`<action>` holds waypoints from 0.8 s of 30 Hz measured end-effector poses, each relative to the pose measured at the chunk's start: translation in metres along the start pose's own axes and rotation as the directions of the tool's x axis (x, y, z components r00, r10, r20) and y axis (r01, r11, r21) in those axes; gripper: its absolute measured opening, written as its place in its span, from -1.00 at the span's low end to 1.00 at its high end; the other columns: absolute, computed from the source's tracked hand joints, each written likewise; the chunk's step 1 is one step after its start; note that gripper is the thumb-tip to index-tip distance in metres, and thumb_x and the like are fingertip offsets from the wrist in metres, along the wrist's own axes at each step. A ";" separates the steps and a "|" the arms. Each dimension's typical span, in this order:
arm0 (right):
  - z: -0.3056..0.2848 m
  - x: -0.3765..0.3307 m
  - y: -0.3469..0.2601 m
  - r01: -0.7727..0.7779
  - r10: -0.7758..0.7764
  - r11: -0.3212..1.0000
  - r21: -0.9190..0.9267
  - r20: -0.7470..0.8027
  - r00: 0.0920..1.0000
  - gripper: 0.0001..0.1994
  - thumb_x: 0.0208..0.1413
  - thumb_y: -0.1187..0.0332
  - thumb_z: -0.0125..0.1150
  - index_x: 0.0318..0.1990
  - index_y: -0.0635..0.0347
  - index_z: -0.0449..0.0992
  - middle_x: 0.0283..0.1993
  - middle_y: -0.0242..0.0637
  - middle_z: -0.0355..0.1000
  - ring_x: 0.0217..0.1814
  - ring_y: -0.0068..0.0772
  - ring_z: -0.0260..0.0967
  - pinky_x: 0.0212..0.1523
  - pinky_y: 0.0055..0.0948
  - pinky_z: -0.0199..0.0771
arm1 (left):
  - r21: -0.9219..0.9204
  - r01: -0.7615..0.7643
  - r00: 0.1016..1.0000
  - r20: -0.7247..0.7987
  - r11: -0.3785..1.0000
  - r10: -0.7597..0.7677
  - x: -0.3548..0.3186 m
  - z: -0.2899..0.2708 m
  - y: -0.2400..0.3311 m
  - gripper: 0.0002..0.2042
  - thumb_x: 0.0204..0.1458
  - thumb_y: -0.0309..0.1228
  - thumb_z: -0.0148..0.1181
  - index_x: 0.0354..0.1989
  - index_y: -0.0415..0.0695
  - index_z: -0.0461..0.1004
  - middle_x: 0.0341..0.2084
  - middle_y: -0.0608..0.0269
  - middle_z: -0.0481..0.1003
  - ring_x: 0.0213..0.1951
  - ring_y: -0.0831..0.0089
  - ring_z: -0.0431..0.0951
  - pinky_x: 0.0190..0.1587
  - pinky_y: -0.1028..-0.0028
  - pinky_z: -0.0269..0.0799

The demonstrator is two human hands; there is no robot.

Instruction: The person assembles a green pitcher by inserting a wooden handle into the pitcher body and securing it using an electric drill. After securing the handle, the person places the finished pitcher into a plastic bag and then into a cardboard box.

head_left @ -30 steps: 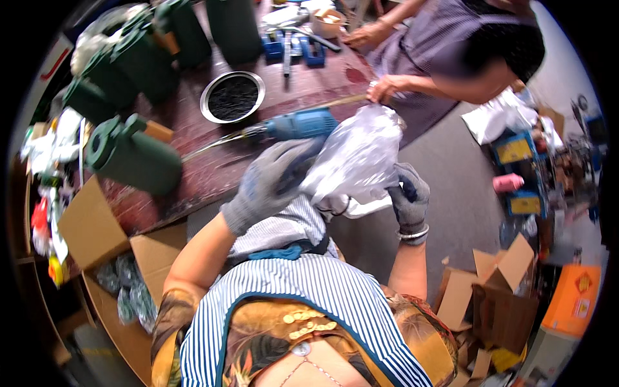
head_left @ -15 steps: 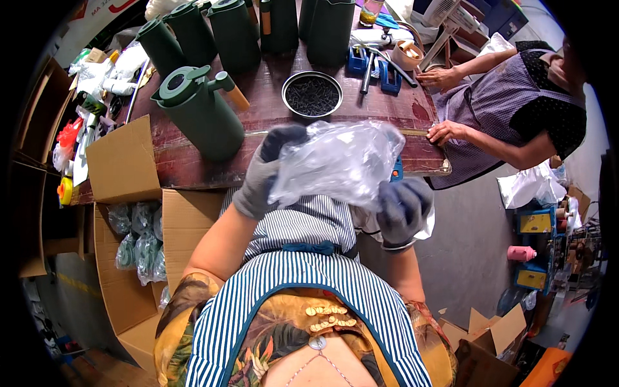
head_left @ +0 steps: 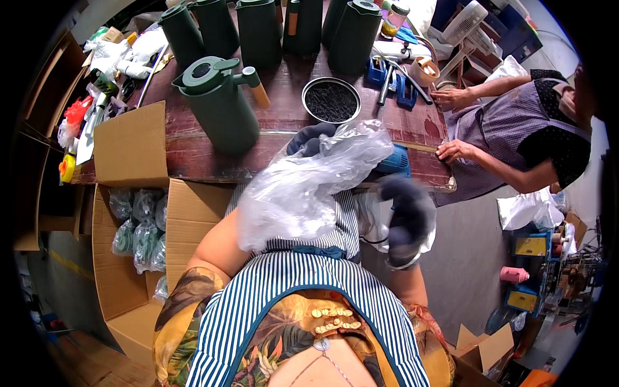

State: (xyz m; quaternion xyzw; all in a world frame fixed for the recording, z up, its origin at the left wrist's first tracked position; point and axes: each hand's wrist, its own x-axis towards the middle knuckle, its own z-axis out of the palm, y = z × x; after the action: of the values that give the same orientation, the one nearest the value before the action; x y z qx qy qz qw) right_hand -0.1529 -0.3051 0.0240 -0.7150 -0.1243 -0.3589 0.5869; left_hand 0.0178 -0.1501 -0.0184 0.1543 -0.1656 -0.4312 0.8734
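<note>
Because the clear bag [head_left: 290, 197] is limp, my left grip [head_left: 311, 137] holds its upper part, presumably so it drapes before my apron [head_left: 306, 269]; whether my blurred right grip [head_left: 407, 220] is closed, I cannot tell.

Bright light covers the middle, throwing white glare off the crumpled plastic bag [head_left: 296, 197] and a sheen on the tabletop [head_left: 280, 119] toward 12 o'clock, while motion smears the gloved right hand [head_left: 407, 216] near 4 o'clock, the floor [head_left: 64, 271] toward 8 dims, and fisheye distortion bends outlines toward a black surround.
</note>
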 end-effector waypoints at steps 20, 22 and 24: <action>0.115 0.081 0.051 -0.566 0.191 0.814 0.130 0.861 0.472 -0.13 0.09 0.15 0.38 0.49 0.21 0.07 0.14 -0.26 0.45 0.07 -0.46 0.41 0.15 -0.42 0.38 | 0.508 -0.362 0.890 -0.062 0.782 0.452 -0.129 -0.050 0.185 -0.58 0.00 -0.35 0.36 0.06 -0.20 0.53 -0.04 0.07 0.56 0.05 0.15 0.52 0.14 0.19 0.39; 0.118 0.116 0.054 -0.351 0.056 0.909 0.225 0.768 0.638 -0.14 0.03 0.36 0.41 0.48 0.20 0.10 0.20 -0.22 0.44 0.14 -0.38 0.40 0.19 -0.34 0.39 | 0.598 -0.398 0.800 -0.146 0.696 0.583 -0.121 -0.051 0.206 -0.61 0.03 -0.34 0.32 0.04 -0.19 0.53 -0.07 0.08 0.57 0.01 0.15 0.54 0.09 0.20 0.42; 0.144 0.159 0.017 -0.536 0.339 0.363 0.762 0.428 0.838 -0.33 0.13 0.50 0.26 0.41 0.22 0.18 0.13 -0.15 0.47 0.13 -0.33 0.47 0.07 -0.35 0.54 | 0.679 -0.397 0.716 -0.192 0.618 0.671 -0.103 -0.060 0.229 -0.64 0.06 -0.33 0.28 0.03 -0.17 0.54 -0.11 0.10 0.59 -0.04 0.14 0.56 0.05 0.21 0.45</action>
State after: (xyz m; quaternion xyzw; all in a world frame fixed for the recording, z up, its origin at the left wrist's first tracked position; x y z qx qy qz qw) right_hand 0.0229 -0.2148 0.1083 -0.3628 -0.1475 -0.0049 0.9201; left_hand 0.1454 0.0729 0.0061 0.4509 -0.1345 -0.0231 0.8821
